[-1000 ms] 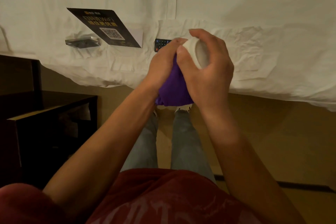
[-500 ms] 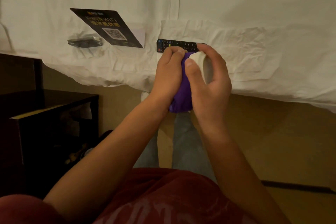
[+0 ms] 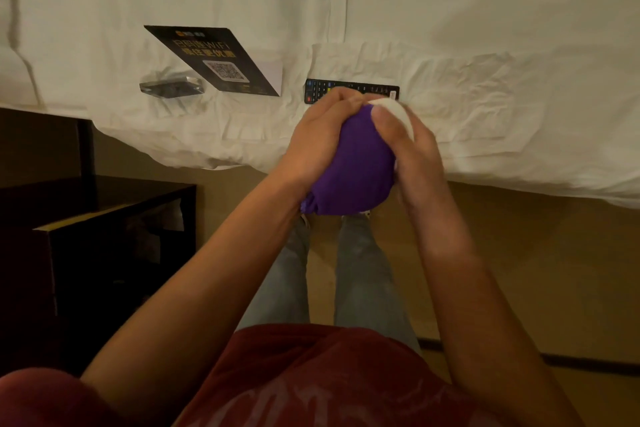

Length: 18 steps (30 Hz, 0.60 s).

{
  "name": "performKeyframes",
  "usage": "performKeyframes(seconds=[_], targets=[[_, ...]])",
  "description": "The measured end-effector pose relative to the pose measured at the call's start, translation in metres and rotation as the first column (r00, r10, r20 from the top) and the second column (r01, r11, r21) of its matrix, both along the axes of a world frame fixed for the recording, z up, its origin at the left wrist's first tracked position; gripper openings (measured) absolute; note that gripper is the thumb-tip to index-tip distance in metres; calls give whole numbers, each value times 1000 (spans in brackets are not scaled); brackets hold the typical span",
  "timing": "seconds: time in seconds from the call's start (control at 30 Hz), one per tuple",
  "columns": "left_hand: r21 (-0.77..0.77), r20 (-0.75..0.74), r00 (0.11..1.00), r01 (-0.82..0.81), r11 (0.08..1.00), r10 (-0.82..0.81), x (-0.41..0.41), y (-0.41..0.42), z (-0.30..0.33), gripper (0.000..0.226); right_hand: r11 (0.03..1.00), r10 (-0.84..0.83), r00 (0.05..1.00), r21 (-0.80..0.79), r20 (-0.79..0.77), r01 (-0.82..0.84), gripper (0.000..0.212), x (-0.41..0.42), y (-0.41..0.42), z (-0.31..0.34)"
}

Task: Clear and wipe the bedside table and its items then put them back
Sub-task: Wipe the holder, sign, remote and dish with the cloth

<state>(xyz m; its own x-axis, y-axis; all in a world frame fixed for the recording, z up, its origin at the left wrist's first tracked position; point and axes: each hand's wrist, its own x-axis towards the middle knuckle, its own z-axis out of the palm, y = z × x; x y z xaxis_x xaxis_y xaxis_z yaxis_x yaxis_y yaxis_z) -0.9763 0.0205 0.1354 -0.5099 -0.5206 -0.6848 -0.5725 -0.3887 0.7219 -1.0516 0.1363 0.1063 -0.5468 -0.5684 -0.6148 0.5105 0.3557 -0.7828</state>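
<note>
My right hand (image 3: pixel 414 152) grips a small white cup (image 3: pixel 398 111) in front of the bed edge. A purple cloth (image 3: pixel 353 170) is wrapped round the cup's lower part, and my left hand (image 3: pixel 318 139) grips the cloth against it. Most of the cup is hidden by cloth and fingers. On the white bed sheet (image 3: pixel 485 28) lie a black remote control (image 3: pixel 332 88), a black card with a QR code (image 3: pixel 214 59) and a clear acrylic block (image 3: pixel 171 87). The dark bedside table (image 3: pixel 104 204) stands at the lower left.
The bed's edge runs across the view just beyond my hands. My legs in grey jeans (image 3: pixel 360 274) stand on the tan floor (image 3: pixel 536 270) between bed and table. A dark baseboard strip (image 3: pixel 571 360) crosses the floor at the right.
The cloth has spread further over the cup, so that less of the white shows. My hands have dropped slightly, and more of the remote behind them is uncovered.
</note>
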Motion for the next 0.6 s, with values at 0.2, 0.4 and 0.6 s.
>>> performKeyframes(seconds=[0.2,0.4,0.6], targets=[[92,-30,994,-102,991,105,-3,18,-6,20,997,38,990,-69,138,-28,46,-12,22,-10],[416,11,902,-397,818,432,-2,24,-13,22,983,44,925,-183,378,28,38,-33,39,-28],[224,105,881,-472,852,461,8,-2,-16,20,957,-278,905,174,322,232,30,-66,51,-74]])
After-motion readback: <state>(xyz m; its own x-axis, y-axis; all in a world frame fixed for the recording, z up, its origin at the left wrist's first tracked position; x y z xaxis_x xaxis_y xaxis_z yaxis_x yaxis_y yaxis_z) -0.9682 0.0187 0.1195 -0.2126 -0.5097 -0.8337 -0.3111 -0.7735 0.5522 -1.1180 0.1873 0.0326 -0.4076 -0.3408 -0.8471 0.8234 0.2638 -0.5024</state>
